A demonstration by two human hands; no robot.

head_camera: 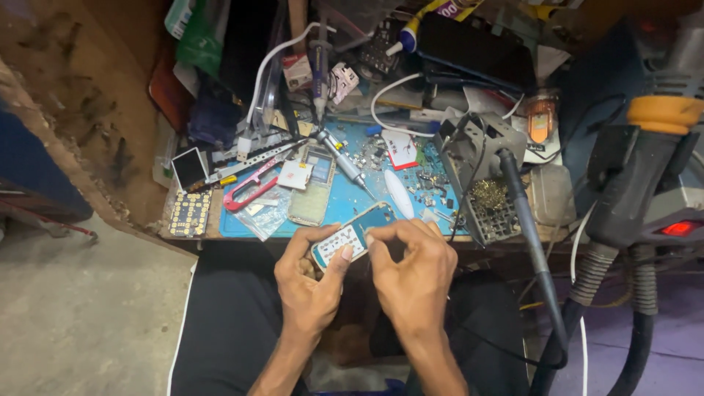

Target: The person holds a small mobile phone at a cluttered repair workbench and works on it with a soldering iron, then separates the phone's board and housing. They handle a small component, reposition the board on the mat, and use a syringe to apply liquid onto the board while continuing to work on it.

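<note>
Phone circuit board (349, 238), pinched between left hand (312, 282), right hand (411, 275) fingertips

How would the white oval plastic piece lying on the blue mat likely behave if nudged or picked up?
The white oval plastic piece looks thin and small, so it is probably light and would slide easily on the smooth blue work mat. Its rounded, glossy shape may be slippery between fingers. Lying flat, it seems unlikely to tip, though it could spin.

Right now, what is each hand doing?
Left hand: closed on the blue phone board.
Right hand: fingertips pinching the same board's edge.
</note>
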